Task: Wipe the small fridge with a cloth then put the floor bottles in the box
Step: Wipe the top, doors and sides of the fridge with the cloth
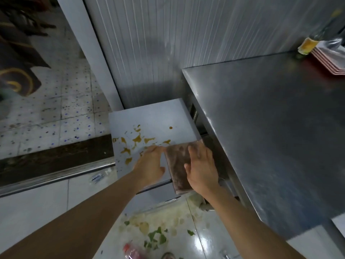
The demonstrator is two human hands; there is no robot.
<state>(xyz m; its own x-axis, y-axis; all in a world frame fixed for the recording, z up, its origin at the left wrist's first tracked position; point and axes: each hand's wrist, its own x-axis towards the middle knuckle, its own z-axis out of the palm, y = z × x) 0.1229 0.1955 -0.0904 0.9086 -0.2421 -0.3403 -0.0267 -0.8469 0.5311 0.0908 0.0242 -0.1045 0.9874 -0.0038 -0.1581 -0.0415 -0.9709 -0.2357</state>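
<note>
The right hand (202, 169) lies flat with fingers spread on a brown cloth (178, 165), pressing it against the small fridge (149, 116) top at its right front corner. Just left of the cloth, the left hand (149, 165) rests on the same top, fingers loosely extended and motion-blurred, so whether it pinches the cloth's edge cannot be told. Beyond the left fingertips, yellow-brown stains (138, 140) spot the white surface. Below both wrists, at the frame's bottom edge, a plastic bottle (131, 251) with a red label lies on the floor (205, 240), cut off and blurred, among green scraps (156, 237). Right of the cloth stands a steel counter (270, 128).
</note>
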